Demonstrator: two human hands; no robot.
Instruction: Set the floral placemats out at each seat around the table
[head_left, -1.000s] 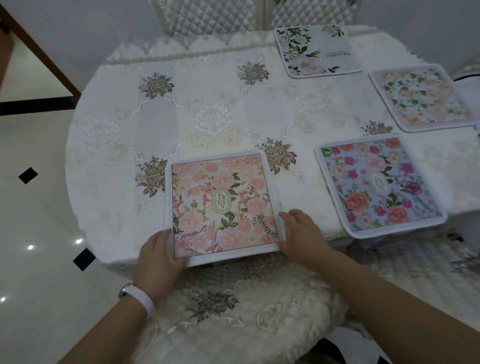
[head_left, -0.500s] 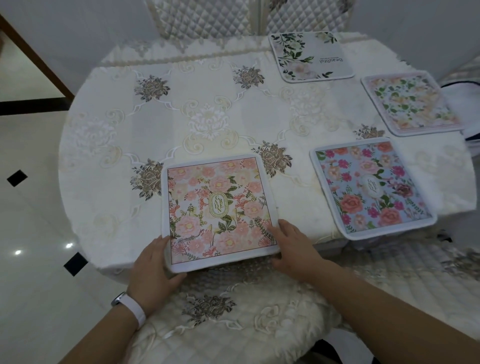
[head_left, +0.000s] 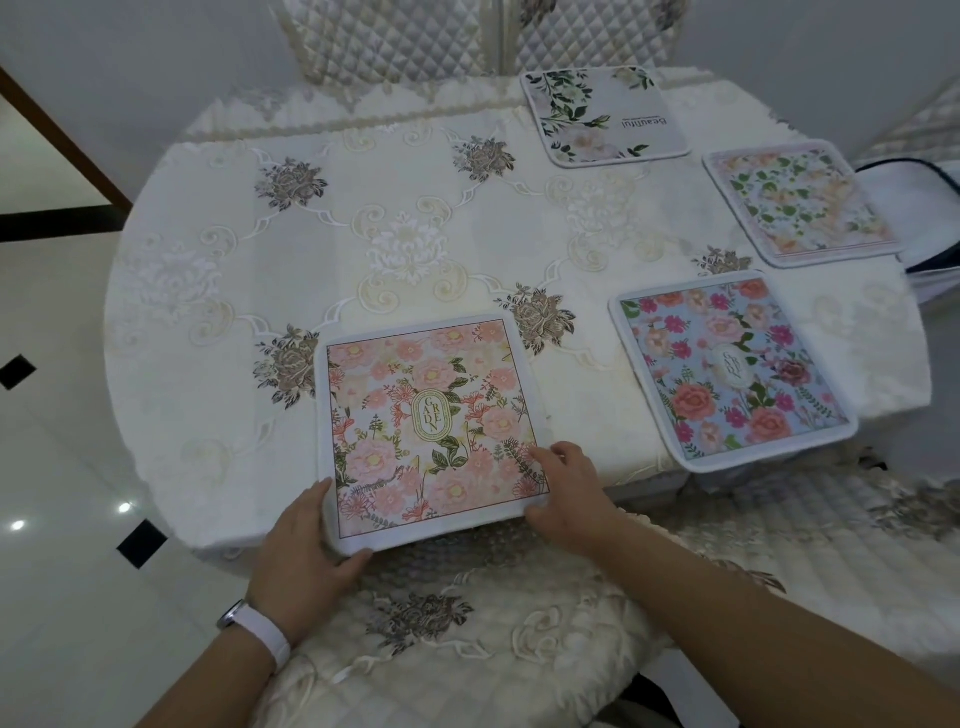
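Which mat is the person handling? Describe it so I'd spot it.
On the cream-clothed table, look at the near edge, where the left hand and right hand hold one mat's corners. This pink placemat has peach-pink blooms on pale ground; the blue placemat beside it is blue-backed.

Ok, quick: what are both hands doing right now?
Left hand: holds the pink placemat at its near-left corner.
Right hand: pinches its near-right corner.

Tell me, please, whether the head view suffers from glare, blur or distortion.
In the head view the light is soft and even; small glare spots sit on the glossy floor; wide-angle distortion bows the rim of the table; lettering on the pink placemat reads sharp, with no motion blur.
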